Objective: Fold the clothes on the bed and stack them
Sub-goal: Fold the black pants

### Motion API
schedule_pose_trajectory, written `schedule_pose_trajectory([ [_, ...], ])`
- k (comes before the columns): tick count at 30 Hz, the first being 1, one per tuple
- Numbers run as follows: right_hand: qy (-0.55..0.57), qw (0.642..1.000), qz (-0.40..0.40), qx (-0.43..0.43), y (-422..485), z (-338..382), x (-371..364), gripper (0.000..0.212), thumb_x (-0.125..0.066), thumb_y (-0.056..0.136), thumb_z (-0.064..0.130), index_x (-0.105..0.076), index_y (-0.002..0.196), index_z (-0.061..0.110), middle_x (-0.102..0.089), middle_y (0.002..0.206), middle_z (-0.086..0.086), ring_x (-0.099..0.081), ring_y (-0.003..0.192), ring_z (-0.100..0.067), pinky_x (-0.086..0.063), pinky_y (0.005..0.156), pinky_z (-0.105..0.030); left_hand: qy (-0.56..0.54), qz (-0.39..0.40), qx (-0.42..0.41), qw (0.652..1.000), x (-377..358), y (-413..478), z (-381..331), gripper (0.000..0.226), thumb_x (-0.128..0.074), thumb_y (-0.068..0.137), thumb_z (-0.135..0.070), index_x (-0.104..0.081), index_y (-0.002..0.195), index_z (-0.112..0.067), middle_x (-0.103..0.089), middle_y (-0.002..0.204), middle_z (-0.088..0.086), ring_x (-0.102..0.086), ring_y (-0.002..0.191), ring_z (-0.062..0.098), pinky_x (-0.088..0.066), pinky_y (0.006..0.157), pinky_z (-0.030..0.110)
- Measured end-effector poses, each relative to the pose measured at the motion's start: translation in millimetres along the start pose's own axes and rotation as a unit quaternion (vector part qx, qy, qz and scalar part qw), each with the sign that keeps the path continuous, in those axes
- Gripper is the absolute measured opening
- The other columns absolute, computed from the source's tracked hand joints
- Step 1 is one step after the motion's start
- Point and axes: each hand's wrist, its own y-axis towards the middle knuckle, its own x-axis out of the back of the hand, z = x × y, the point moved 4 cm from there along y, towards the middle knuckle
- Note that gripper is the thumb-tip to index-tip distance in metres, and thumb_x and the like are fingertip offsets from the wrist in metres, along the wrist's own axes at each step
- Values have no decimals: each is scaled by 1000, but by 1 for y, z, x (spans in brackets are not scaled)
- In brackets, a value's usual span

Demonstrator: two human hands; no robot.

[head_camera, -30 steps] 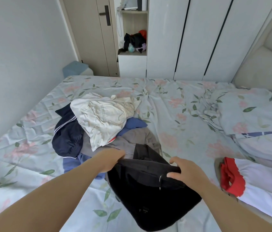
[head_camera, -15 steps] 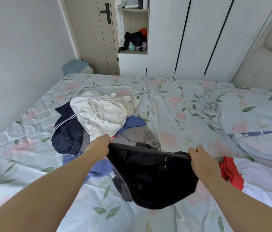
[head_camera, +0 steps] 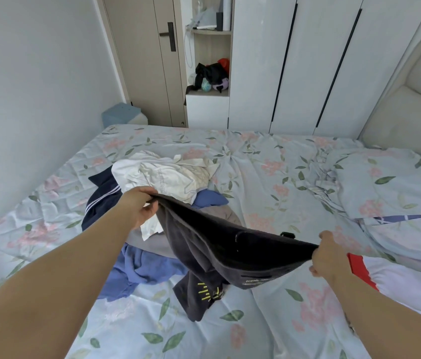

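Note:
A black garment (head_camera: pixel 230 252) with yellow marks near its lower end hangs stretched above the bed (head_camera: pixel 256 161). My left hand (head_camera: pixel 141 206) grips its upper left edge, and my right hand (head_camera: pixel 327 257) pinches its right edge lower down. Behind it lies a pile of clothes: a crumpled white shirt (head_camera: pixel 168 174) on top, a navy jacket with white stripes (head_camera: pixel 100 200) at the left, a blue garment (head_camera: pixel 142 270) and a grey one (head_camera: pixel 226 216) partly hidden below.
A white garment with red trim (head_camera: pixel 395 283) lies at the bed's right edge. A floral pillow (head_camera: pixel 390 182) sits by the padded headboard (head_camera: pixel 411 99). White wardrobes (head_camera: pixel 307 60), a door (head_camera: pixel 150 55) and a shelf nook stand beyond the bed.
Both hands have lifted the black garment off the pile and pulled apart, the left hand rising toward the pile, the right moving out to the right. The cloth now spreads between them.

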Motion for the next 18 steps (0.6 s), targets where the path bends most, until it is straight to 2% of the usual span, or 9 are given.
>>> schedule_pose_trajectory([
  [1,87,996,-5,-25,5,5,4,21,-34,88,-8,-40,101,8,-48,81,-18,-48,58,-28,-50,68,-43,-16,-10,-11,1000,-1,-1,-8,36,-34,93,14,-55,76,-9,-50,86,9,-49,71,19,-49,42,14],
  [3,168,985,-36,-24,13,22,19,22,-37,87,-11,-53,93,3,-53,85,-19,-51,54,-28,-54,75,-48,-43,-19,-36,998,-5,-3,-27,33,-37,93,13,-55,76,-9,-50,87,8,-51,74,19,-52,46,15],
  [5,179,982,-59,5,17,46,35,22,-39,89,-7,-60,96,-5,-56,82,-18,-53,56,-26,-54,76,-44,-50,-16,-65,997,-12,-8,-47,33,-39,93,13,-55,75,-9,-51,87,8,-52,75,18,-53,49,15],
  [7,156,985,-60,49,17,71,38,25,-42,90,1,-62,105,0,-57,84,-13,-55,63,-26,-52,76,-43,-25,1,-95,995,-24,-16,-63,32,-39,92,13,-55,75,-8,-50,86,9,-53,74,18,-53,49,14],
  [9,132,987,-7,88,2,92,25,27,-46,90,8,-57,113,14,-57,91,-6,-54,71,-22,-50,73,-37,7,31,-119,992,-40,-28,-70,30,-40,93,13,-54,76,-7,-51,83,9,-53,73,16,-52,49,14],
  [11,106,983,80,126,-21,106,0,28,-52,91,15,-50,118,22,-55,98,-4,-53,77,-18,-43,69,-28,17,59,-121,991,-58,-39,-70,26,-41,93,12,-53,78,-6,-51,81,9,-53,72,17,-54,50,16],
  [15,80,959,193,190,-56,123,-45,55,-63,87,35,-42,137,24,-45,137,2,-46,117,-15,-37,94,-28,-12,78,-112,991,-80,-55,-65,23,-43,92,11,-52,79,-5,-51,78,12,-53,68,18,-56,54,19],
  [17,55,947,235,211,-66,130,-65,76,-67,80,48,-32,144,27,-37,145,8,-39,132,-17,-33,105,-32,-34,88,-109,990,-87,-63,-65,22,-44,92,11,-52,79,-5,-52,77,12,-54,68,18,-56,55,19],
  [18,27,945,237,225,-70,134,-73,86,-68,73,57,-30,145,30,-37,145,11,-39,134,-19,-34,107,-37,-48,94,-107,989,-89,-68,-65,21,-44,92,11,-52,80,-4,-52,76,12,-54,67,18,-56,55,19],
])
